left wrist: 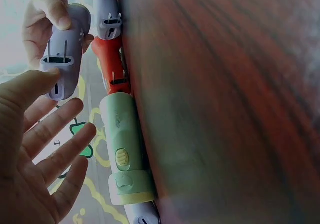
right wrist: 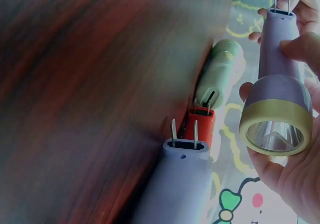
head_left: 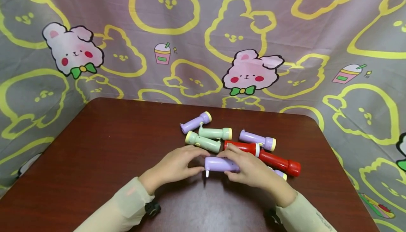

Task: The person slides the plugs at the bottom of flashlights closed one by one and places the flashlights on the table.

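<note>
Head view: a grey fabric backdrop (head_left: 187,47) printed with yellow-outlined animals hangs behind a dark red-brown, wood-grained worktop (head_left: 111,147). Two pale long sleeves (head_left: 117,207) reach in from the near edge.

Right hand (head_left: 250,167): fingers and thumb wrapped round a glossy lilac plastic flashlight (head_left: 219,164) towards its lamp end. The item sits between the two hands, near the middle of the worktop and apparently raised off it, tail pointing left. The grip seems chosen to carry the weight while leaving the tail exposed.

Left hand (head_left: 177,163): fingers extended and relaxed, thumb touching that tail, presumably because the fittings are there.

Beyond lie a red tubular flashlight with a white collar (head_left: 241,147) and a second red flashlight (head_left: 280,162), almost end to end. Behind are two pale-green plastic flashlights (head_left: 204,143) pointing opposite ways, and a lilac flashlight at the far side (head_left: 192,124). Another lilac flashlight (head_left: 253,138) rests behind the red pair; one more (head_left: 281,174) is partly hidden by the right hand. All lie on their sides at mixed angles, likely for stability and easy reach rather than order.

Smallest: thin metal prongs (left wrist: 65,50) stand out from the held item's tail, probably why the thumb is placed beside them.
</note>
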Demonstrator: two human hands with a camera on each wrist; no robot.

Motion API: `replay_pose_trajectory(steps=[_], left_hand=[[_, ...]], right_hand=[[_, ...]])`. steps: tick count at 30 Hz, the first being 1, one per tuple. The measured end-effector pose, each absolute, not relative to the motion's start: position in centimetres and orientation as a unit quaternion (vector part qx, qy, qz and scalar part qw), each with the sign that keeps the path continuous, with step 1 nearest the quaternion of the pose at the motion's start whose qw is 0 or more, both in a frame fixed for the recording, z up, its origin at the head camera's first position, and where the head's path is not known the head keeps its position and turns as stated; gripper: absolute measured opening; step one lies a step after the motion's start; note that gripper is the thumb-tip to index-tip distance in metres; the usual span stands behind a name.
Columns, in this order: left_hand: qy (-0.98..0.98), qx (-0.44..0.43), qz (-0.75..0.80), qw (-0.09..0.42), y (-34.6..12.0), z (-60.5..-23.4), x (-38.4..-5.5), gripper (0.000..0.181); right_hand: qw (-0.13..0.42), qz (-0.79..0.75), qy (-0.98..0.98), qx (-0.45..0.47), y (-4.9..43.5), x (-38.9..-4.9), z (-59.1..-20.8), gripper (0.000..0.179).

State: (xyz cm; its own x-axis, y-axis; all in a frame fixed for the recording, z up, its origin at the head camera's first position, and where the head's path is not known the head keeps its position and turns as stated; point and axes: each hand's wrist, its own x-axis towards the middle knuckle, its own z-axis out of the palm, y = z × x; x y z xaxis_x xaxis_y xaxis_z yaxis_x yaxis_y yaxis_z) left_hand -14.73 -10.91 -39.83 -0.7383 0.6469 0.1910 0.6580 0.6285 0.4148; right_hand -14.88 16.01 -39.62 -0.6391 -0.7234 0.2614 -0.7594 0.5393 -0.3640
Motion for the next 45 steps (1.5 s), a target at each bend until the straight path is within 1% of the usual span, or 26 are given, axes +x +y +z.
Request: replay_pose_trajectory(steps=[7,12,21,26,31,40,45], left_hand=[[-0.893,-0.365,-0.259,0.044,-11.0,-39.6,-14.3,0.037],[-0.880,-0.378,-0.281,0.063,-11.0,-39.7,-14.2,0.036],[-0.870,-0.394,-0.292,0.053,-11.6,-39.7,-13.7,0.040],[-0.863,-0.405,-0.295,0.068,-11.8,-39.2,-13.5,0.037],[-0.861,-0.408,-0.295,0.068,-11.9,-38.9,-13.4,0.034],[-0.863,-0.410,-0.291,0.050,-11.7,-39.1,-13.6,0.035],[-0.863,-0.408,-0.294,0.051,-11.6,-39.2,-13.7,0.036]], right_hand=[[0.062,0.233,-0.874,0.422,16.2,-14.2,-38.9,0.045],[0.062,0.242,-0.874,0.417,16.5,-13.9,-38.4,0.046],[0.043,0.253,-0.863,0.434,16.3,-13.7,-38.7,0.047],[0.046,0.262,-0.864,0.429,16.2,-13.4,-38.6,0.047],[0.042,0.273,-0.857,0.434,15.9,-13.3,-38.6,0.047],[0.058,0.257,-0.859,0.440,16.1,-13.4,-38.7,0.046],[0.060,0.259,-0.857,0.441,16.1,-13.5,-38.8,0.047]])
